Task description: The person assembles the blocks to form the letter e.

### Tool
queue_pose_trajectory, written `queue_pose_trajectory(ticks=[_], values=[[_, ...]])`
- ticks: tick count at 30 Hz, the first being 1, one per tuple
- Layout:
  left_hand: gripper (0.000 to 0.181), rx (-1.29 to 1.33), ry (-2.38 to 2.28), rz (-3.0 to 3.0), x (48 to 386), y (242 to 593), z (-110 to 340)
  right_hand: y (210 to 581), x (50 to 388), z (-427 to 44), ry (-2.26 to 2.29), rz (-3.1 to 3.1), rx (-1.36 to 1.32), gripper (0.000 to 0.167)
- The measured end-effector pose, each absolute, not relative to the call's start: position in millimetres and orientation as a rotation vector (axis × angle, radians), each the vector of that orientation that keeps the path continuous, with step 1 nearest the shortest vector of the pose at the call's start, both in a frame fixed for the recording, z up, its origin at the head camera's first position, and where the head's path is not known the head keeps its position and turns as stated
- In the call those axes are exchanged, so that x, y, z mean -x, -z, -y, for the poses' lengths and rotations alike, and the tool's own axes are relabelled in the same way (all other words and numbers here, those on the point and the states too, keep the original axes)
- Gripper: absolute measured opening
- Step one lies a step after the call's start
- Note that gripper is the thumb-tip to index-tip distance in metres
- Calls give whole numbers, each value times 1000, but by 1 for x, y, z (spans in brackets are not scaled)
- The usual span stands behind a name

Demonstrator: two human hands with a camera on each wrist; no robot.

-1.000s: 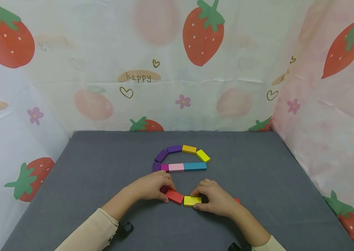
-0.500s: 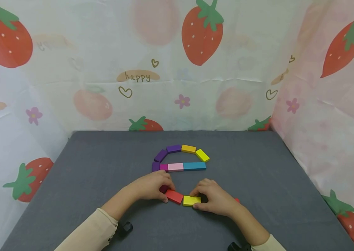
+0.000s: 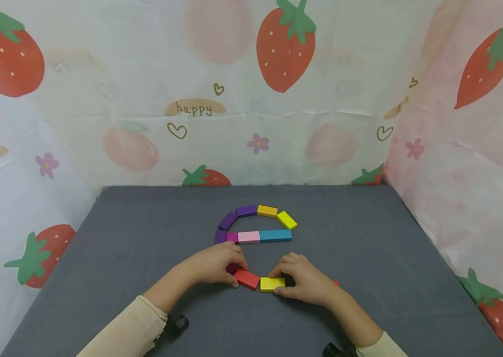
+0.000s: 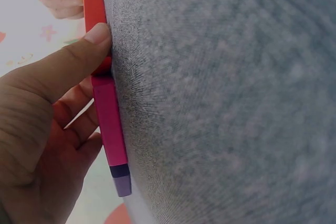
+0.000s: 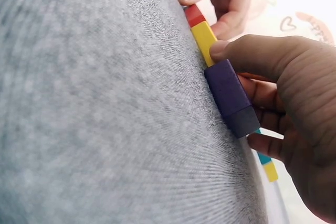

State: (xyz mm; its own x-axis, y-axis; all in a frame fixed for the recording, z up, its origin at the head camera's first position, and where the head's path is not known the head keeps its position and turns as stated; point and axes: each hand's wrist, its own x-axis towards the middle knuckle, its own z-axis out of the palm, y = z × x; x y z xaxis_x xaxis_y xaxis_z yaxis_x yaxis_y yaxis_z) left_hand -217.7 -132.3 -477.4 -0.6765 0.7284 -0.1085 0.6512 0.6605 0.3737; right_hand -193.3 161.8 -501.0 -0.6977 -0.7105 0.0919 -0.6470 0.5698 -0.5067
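In the head view my left hand (image 3: 217, 265) pinches a red block (image 3: 248, 279) at its left end, thumb on the near side and a finger on the far side. My right hand (image 3: 302, 277) pinches a yellow block (image 3: 272, 284) whose left end meets the red one. The left wrist view shows a magenta block (image 4: 109, 121) beyond the red block, near my curled fingers. A purple block (image 5: 228, 90) adjoins the yellow one in the right wrist view; from the head it is mostly hidden by my right hand.
Behind the hands, purple blocks (image 3: 228, 220), an orange-yellow block (image 3: 267, 211) and a bright yellow block (image 3: 287, 220) form an arch. Below it run magenta, pink (image 3: 249, 237) and blue (image 3: 275, 236) blocks in a straight row. All lie on a grey cloth-covered table (image 3: 367, 238).
The whole head view has shifted very slightly. Both hands keep their hold on the red and yellow blocks, and no block has visibly moved.
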Motion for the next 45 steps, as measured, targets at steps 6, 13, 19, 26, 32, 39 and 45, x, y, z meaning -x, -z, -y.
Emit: queue_pose_trajectory(ticks=[6, 13, 19, 26, 32, 39, 45], values=[[29, -1096, -450, -2618, 217, 475, 132, 501, 193, -162, 803, -2670, 1164, 26], [30, -1082, -444, -2613, 217, 473, 131, 501, 193, -162, 815, -2664, 1173, 25], [30, -1069, -446, -2609, 217, 473, 131, 500, 192, -162, 816, -2665, 1179, 25], [32, -1069, -443, -2606, 217, 473, 131, 500, 192, -162, 818, -2662, 1168, 26], [33, -1103, -441, -2616, 217, 474, 129, 500, 193, -163, 824, -2660, 1171, 27], [35, -1116, -480, -2599, 214, 473, 126, 500, 193, -163, 829, -2651, 1176, 28], [36, -1096, -502, -2601, 212, 472, 120, 501, 193, -164, 834, -2648, 1181, 28]])
